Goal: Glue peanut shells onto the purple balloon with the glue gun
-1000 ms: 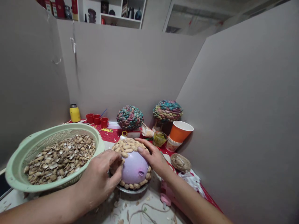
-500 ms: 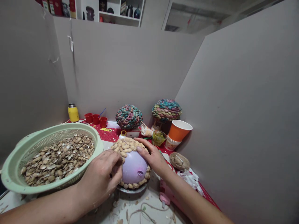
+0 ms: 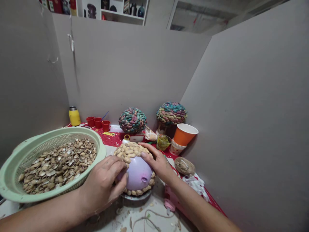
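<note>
1. Head view: grey panels (image 3: 135,64) stand at the back and on both sides;
2. a green basket (image 3: 101,146) of loose shells (image 3: 60,167) stands on the left, just beyond the left forearm;
3. a purple balloon (image 3: 138,172), partly covered in peanut shells (image 3: 131,149), sits in the middle on a metal dish (image 3: 136,197); the right hand (image 3: 159,164) lies extended on its upper right; the left hand (image 3: 105,180), fingers bent, is at its left edge, blocking part of it; whether it pinches anything I cannot tell;
4. two coloured balls (image 3: 132,120) (image 3: 171,113) stand behind, near the back panel;
5. an orange cup (image 3: 182,137) tilts above white paper cups (image 3: 177,148); a coil of twine (image 3: 184,166) lies nearer;
6. a yellow bottle (image 3: 74,116) and three red cups (image 3: 98,122) stand behind the basket;
7. boxes (image 3: 56,6) beyond the panel and a yellow scrap (image 3: 109,134) carry markings too small to read.
</note>
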The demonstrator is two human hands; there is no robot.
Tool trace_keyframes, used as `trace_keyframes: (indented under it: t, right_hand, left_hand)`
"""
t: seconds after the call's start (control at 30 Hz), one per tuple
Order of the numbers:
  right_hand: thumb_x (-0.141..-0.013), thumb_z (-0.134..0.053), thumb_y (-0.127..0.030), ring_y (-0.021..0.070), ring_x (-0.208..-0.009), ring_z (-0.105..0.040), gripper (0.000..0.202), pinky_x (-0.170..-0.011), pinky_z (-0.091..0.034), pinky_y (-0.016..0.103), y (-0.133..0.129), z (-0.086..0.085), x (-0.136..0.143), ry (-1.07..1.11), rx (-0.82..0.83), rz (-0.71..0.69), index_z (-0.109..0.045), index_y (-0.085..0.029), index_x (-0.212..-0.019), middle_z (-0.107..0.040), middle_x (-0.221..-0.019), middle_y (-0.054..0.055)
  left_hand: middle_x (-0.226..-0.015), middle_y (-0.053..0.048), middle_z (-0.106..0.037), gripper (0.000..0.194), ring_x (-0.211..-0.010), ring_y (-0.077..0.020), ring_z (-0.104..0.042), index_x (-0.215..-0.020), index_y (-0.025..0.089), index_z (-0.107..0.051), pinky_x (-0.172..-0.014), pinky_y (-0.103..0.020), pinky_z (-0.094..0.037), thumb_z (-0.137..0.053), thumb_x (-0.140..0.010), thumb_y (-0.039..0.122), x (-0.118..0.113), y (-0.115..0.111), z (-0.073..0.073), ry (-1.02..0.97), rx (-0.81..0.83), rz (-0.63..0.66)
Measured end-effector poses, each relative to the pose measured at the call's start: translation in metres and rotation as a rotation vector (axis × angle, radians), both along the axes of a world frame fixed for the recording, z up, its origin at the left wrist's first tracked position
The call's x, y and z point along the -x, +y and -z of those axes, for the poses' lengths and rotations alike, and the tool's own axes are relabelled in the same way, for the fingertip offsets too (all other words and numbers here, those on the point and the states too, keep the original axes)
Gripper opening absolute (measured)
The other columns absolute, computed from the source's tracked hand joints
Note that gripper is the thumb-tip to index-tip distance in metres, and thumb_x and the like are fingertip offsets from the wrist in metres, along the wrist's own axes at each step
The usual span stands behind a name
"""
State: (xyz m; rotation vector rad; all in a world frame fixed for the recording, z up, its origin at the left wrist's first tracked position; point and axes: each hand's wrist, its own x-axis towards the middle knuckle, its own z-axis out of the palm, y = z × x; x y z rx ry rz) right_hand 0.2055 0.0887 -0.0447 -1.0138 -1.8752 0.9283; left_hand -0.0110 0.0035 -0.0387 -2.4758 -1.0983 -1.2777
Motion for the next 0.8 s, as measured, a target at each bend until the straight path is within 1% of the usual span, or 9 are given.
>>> trace_keyframes:
  t: [0.1, 0.17, 0.27, 0.37, 0.43, 0.5, 0.63, 0.73, 0.8]
  right_hand:
    - [-0.083, -0.058, -0.055, 0.03, -0.116, -0.055, 0.052, -0.101, -0.04, 0.043, 0.001, 0.0, 0.0, 0.004, 0.002, -0.003, -0.06, -0.02, -0.122, -0.061, -0.127, 0.008]
    - [-0.083, -0.058, -0.055, 0.0299, -0.117, -0.055, 0.052, -0.101, -0.04, 0.043, 0.001, 0.001, -0.001, 0.011, 0.003, -0.006, -0.06, -0.02, -0.122, -0.061, -0.127, 0.008]
    - [-0.084, -0.059, -0.056, 0.0296, -0.118, -0.054, 0.052, -0.1, -0.041, 0.042, 0.003, 0.004, -0.002, 0.026, 0.005, -0.018, -0.059, -0.021, -0.123, -0.062, -0.126, 0.008]
    - [-0.086, -0.058, -0.056, 0.0293, -0.118, -0.054, 0.051, -0.1, -0.04, 0.041, 0.003, 0.008, -0.003, 0.043, 0.01, -0.028, -0.059, -0.022, -0.123, -0.061, -0.126, 0.008]
    - [-0.086, -0.058, -0.057, 0.0293, -0.119, -0.053, 0.051, -0.1, -0.04, 0.041, 0.004, 0.01, -0.004, 0.057, 0.017, -0.03, -0.059, -0.022, -0.123, -0.061, -0.127, 0.007]
    - [-0.087, -0.057, -0.058, 0.0293, -0.119, -0.053, 0.05, -0.1, -0.041, 0.04, 0.005, 0.012, -0.004, 0.074, 0.024, -0.033, -0.059, -0.022, -0.123, -0.061, -0.127, 0.007]
    - [-0.089, -0.055, -0.058, 0.0291, -0.119, -0.054, 0.05, -0.101, -0.042, 0.041, 0.007, 0.016, -0.004, 0.094, 0.036, -0.047, -0.058, -0.023, -0.125, -0.06, -0.129, 0.007]
    - [-0.091, -0.053, -0.057, 0.029, -0.118, -0.056, 0.048, -0.099, -0.044, 0.043, 0.01, 0.017, -0.007, 0.077, 0.035, -0.068, -0.058, -0.024, -0.126, -0.061, -0.128, 0.007]
    - [-0.092, -0.054, -0.054, 0.0298, -0.118, -0.056, 0.046, -0.099, -0.044, 0.045, 0.01, 0.015, -0.011, 0.053, 0.013, -0.065, -0.057, -0.024, -0.127, -0.061, -0.128, 0.009]
  left_hand:
    - [-0.096, -0.012, -0.068, 0.023, -0.088, -0.0216, -0.065, -0.105, 0.016, -0.058, -0.079, -0.033, -0.055, -0.059, -0.083, 0.007, 0.005, -0.003, 0.002, -0.025, -0.017, 0.039]
    - [-0.098, -0.011, -0.067, 0.025, -0.09, -0.0198, -0.065, -0.106, 0.017, -0.058, -0.08, -0.031, -0.055, -0.057, -0.084, 0.006, 0.008, -0.004, 0.002, -0.063, 0.01, 0.061]
    - [-0.095, -0.008, -0.067, 0.021, -0.09, -0.0176, -0.064, -0.103, 0.019, -0.058, -0.08, -0.028, -0.054, -0.055, -0.086, 0.007, 0.012, -0.004, 0.003, -0.168, 0.079, 0.071]
    - [-0.1, -0.007, -0.065, 0.015, -0.097, -0.0176, -0.062, -0.104, 0.021, -0.059, -0.087, -0.03, -0.052, -0.052, -0.091, 0.014, 0.014, 0.0, 0.002, -0.322, 0.168, -0.017]
    - [-0.112, -0.008, -0.064, 0.017, -0.108, -0.0186, -0.059, -0.108, 0.021, -0.06, -0.097, -0.034, -0.048, -0.05, -0.094, 0.021, 0.013, 0.005, 0.002, -0.408, 0.239, -0.087]
    - [-0.126, -0.008, -0.06, 0.024, -0.121, -0.0198, -0.053, -0.114, 0.022, -0.06, -0.107, -0.038, -0.042, -0.046, -0.097, 0.028, 0.009, 0.009, 0.004, -0.46, 0.327, -0.11]
    - [-0.148, -0.009, -0.047, 0.039, -0.139, -0.0212, -0.038, -0.129, 0.02, -0.057, -0.117, -0.043, -0.029, -0.037, -0.099, 0.037, -0.002, 0.015, 0.014, -0.497, 0.499, -0.086]
    - [-0.152, -0.009, -0.043, 0.046, -0.143, -0.0218, -0.031, -0.133, 0.018, -0.055, -0.12, -0.045, -0.022, -0.032, -0.1, 0.04, -0.007, 0.022, 0.025, -0.472, 0.575, -0.049]
    - [-0.153, -0.009, -0.042, 0.048, -0.144, -0.0216, -0.03, -0.137, 0.018, -0.053, -0.12, -0.046, -0.02, -0.03, -0.1, 0.04, -0.007, 0.027, 0.031, -0.461, 0.587, -0.031]
